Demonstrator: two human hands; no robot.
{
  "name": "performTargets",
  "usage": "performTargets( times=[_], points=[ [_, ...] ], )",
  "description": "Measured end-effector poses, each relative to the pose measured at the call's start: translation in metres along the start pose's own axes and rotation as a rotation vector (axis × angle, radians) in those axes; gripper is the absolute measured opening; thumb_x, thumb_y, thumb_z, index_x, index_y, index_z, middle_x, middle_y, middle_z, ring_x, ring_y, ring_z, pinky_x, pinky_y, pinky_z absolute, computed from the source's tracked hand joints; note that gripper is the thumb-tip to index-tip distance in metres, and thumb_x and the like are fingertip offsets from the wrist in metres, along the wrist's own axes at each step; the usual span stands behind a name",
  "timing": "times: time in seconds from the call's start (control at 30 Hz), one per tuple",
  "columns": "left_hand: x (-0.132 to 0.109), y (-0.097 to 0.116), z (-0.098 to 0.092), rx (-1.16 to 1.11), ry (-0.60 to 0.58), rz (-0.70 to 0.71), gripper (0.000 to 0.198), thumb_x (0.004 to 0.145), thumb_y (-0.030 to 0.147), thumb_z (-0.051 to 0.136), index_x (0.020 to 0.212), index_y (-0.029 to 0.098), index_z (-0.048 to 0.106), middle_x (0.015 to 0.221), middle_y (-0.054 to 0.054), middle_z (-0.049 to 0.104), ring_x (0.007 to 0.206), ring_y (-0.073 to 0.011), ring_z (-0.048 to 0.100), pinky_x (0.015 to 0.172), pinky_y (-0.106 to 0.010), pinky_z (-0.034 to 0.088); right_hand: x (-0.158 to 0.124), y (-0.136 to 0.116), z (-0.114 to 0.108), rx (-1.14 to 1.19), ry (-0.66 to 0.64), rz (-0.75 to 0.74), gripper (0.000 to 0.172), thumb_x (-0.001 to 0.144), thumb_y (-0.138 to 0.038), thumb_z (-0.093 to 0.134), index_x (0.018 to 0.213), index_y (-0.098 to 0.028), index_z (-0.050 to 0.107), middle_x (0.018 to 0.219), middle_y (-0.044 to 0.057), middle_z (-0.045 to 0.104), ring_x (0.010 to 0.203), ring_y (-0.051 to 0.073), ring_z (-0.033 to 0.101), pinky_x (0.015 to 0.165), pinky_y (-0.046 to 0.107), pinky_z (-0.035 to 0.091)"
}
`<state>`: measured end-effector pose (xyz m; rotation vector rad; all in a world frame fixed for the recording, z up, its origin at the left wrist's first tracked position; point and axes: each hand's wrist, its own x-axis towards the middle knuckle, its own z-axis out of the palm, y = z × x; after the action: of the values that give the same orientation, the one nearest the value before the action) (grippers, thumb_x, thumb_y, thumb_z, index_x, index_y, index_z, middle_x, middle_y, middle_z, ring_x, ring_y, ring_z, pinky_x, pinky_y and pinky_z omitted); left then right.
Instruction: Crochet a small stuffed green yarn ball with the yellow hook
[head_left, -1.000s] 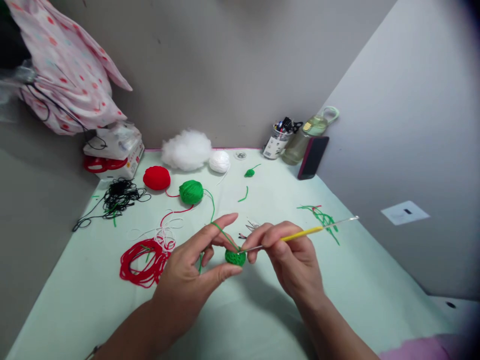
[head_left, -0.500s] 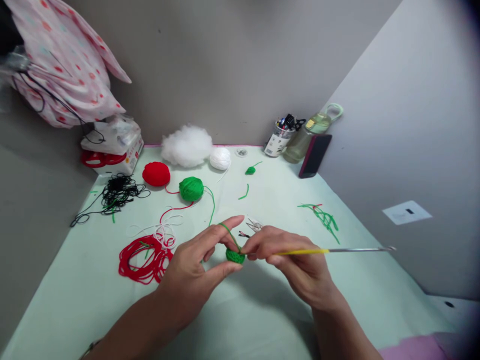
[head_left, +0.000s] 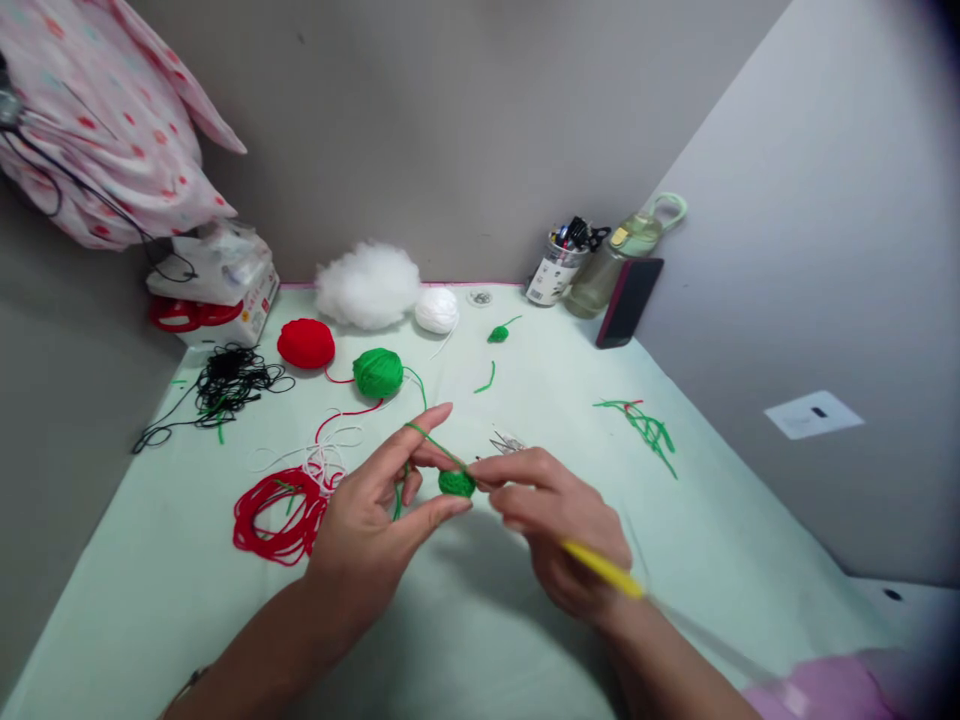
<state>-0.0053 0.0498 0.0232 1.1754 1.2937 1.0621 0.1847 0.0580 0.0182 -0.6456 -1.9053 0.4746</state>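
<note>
A small green crochet piece is pinched between the thumb and fingers of my left hand. Green yarn runs over the raised index finger of that hand down to the piece, and back to a green yarn ball behind. My right hand grips a crochet hook with a yellow handle; its fingertips meet the top right edge of the piece. The hook's working tip is hidden at the fingers, and its far silver end is blurred, pointing down to the right.
Around the hands lie a red yarn coil, black yarn tangle, red yarn ball, white stuffing, white yarn ball and green yarn scraps. A phone leans against a bottle beside a pen cup.
The hook has swung from nearly level to slanting down to the right as my right hand turned. Both hands and the crochet piece sit slightly further left and higher in view.
</note>
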Motion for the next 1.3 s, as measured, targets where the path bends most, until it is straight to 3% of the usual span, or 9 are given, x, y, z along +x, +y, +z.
performTargets(
  times=[0.1,0.17,0.27,0.6,0.8,0.87,1.1,1.23,1.3],
  points=[
    [-0.004,0.003,0.000,-0.010,-0.026,0.014,0.062,0.076,0.028,0.084,0.135,0.032,0.067,0.097,0.002,0.073,0.076,-0.0149,0.051,0.076,-0.028,0.044,0.001,0.000,0.003,0.415,0.157,0.277,0.017,0.106,-0.025,0.055,0.104,-0.024,0.072,0.099,0.007,0.079,0.085,0.019,0.075,0.077,0.036,0.062],
    [-0.005,0.004,0.000,-0.003,-0.035,0.019,0.056,0.076,0.028,0.084,0.129,0.032,0.071,0.099,0.001,0.073,0.078,-0.0157,0.052,0.077,-0.029,0.044,0.001,0.002,0.004,0.615,0.177,0.419,0.014,0.105,-0.028,0.058,0.103,-0.024,0.072,0.099,0.005,0.080,0.080,0.017,0.074,0.076,0.034,0.062],
    [-0.006,0.006,-0.001,0.015,-0.054,0.014,0.060,0.076,0.028,0.085,0.133,0.035,0.069,0.098,0.002,0.074,0.082,-0.0172,0.053,0.078,-0.030,0.043,0.001,0.006,0.002,0.749,0.136,0.447,0.013,0.105,-0.028,0.059,0.104,-0.023,0.071,0.101,0.005,0.080,0.080,0.015,0.074,0.076,0.031,0.062],
    [-0.003,0.008,-0.004,0.088,-0.104,0.029,0.059,0.077,0.024,0.081,0.134,0.037,0.070,0.093,0.003,0.076,0.080,-0.0176,0.053,0.077,-0.031,0.044,0.005,0.005,-0.017,0.494,-0.052,0.329,0.015,0.105,-0.025,0.059,0.105,-0.023,0.074,0.099,0.007,0.079,0.090,0.019,0.074,0.079,0.036,0.062],
    [-0.001,0.013,-0.006,0.177,-0.106,0.097,0.018,0.077,0.023,0.079,0.093,0.030,0.081,0.091,0.001,0.076,0.078,-0.0172,0.057,0.073,-0.030,0.046,0.008,0.004,-0.020,0.347,-0.123,0.261,0.018,0.105,-0.024,0.057,0.105,-0.021,0.075,0.098,0.008,0.079,0.091,0.020,0.075,0.079,0.036,0.062],
    [0.000,0.013,-0.006,0.199,-0.115,0.107,0.014,0.078,0.022,0.077,0.089,0.029,0.080,0.094,0.000,0.077,0.084,-0.0184,0.061,0.073,-0.030,0.047,0.008,0.004,-0.019,0.304,-0.150,0.216,0.018,0.105,-0.023,0.057,0.106,-0.021,0.074,0.098,0.009,0.080,0.091,0.020,0.075,0.078,0.036,0.062],
    [0.000,0.008,-0.005,0.203,-0.073,0.065,0.055,0.079,0.025,0.075,0.133,0.032,0.071,0.093,0.001,0.078,0.081,-0.0195,0.063,0.072,-0.031,0.048,0.005,0.002,-0.018,0.078,-0.237,0.039,0.023,0.106,-0.017,0.049,0.113,-0.021,0.071,0.109,0.013,0.076,0.097,0.021,0.073,0.078,0.037,0.062],
    [-0.001,0.011,-0.004,0.203,-0.122,0.081,0.045,0.075,0.024,0.080,0.118,0.036,0.079,0.085,0.002,0.076,0.075,-0.0188,0.061,0.067,-0.029,0.047,0.010,0.002,-0.025,0.239,-0.247,0.166,0.019,0.106,-0.021,0.053,0.108,-0.022,0.072,0.097,0.008,0.078,0.091,0.020,0.075,0.080,0.036,0.063],
    [-0.001,0.012,-0.004,0.157,-0.106,0.058,0.047,0.074,0.024,0.080,0.119,0.036,0.078,0.084,0.002,0.075,0.075,-0.0182,0.060,0.066,-0.029,0.047,0.010,0.000,-0.024,0.200,-0.228,0.129,0.020,0.105,-0.019,0.053,0.109,-0.023,0.072,0.099,0.008,0.079,0.091,0.020,0.076,0.079,0.036,0.064]
  ],
)
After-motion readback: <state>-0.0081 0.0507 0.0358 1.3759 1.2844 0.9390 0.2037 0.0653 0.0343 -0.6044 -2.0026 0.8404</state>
